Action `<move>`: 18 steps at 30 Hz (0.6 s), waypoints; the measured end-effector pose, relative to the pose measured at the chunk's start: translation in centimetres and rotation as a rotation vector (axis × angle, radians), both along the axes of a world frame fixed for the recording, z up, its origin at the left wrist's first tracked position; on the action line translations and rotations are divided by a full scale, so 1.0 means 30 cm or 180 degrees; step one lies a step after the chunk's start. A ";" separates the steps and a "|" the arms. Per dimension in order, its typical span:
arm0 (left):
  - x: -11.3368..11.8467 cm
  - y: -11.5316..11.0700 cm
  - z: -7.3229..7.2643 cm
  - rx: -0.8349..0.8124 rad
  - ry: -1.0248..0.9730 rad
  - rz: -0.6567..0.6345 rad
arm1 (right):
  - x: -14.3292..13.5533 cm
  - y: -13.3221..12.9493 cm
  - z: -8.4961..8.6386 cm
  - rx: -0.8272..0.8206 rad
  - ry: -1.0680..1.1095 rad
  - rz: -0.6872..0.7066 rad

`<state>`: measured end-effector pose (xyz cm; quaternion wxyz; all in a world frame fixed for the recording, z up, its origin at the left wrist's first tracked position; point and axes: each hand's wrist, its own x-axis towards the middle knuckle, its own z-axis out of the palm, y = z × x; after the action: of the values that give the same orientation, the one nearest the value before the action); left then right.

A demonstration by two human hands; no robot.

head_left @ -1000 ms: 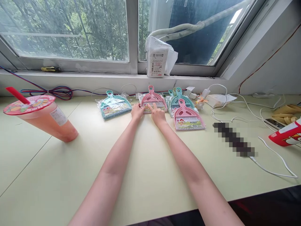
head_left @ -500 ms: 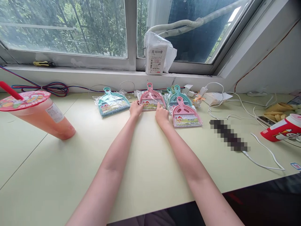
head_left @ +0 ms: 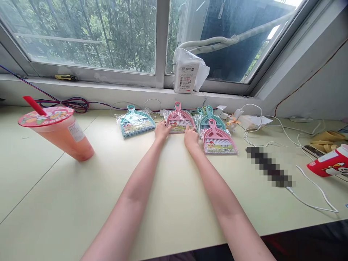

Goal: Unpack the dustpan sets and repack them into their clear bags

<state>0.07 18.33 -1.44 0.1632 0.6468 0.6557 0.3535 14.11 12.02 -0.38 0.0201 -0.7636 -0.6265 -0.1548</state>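
At the frame's upper centre, my left hand (head_left: 162, 130) and right hand (head_left: 191, 137) touch the lower corners of a clear-wrapped pink plastic dustpan-and-brush set (head_left: 179, 116). A turquoise plastic dustpan set (head_left: 138, 122) lies left of centre; at frame left, a tall plastic cup of orange drink (head_left: 66, 137) stands on my pale-green desk (head_left: 174, 210).

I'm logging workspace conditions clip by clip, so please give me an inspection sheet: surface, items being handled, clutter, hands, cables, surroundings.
Surface: pale table.
Handled items: central pink dustpan set, plastic-wrapped; teal set to its left; front pink set and rear teal set to its right.
Clutter: orange drink cup at left; red cup and pixelated item at right.
Hands: left hand at the central set's left edge, right hand at its lower right; grip unclear.
Cables: dark coil at back left; white cable at right.
Surroundings: window behind; white package on the sill.
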 end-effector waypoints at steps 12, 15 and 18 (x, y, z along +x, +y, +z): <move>-0.005 -0.010 0.006 -0.0015 0.0069 -0.0013 | -0.029 -0.009 0.019 -0.0143 -0.0270 0.0463; -0.007 -0.006 0.003 0.0012 0.0105 -0.0015 | -0.072 -0.017 0.019 -0.0123 -0.0318 0.1016; -0.007 -0.001 -0.001 0.0016 0.0105 -0.0001 | -0.104 -0.021 0.015 -0.0230 -0.0277 0.1397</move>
<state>-0.14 18.31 -1.47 0.1508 0.6531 0.6574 0.3444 10.99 11.39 0.08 -0.0011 -0.6018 -0.7831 -0.1570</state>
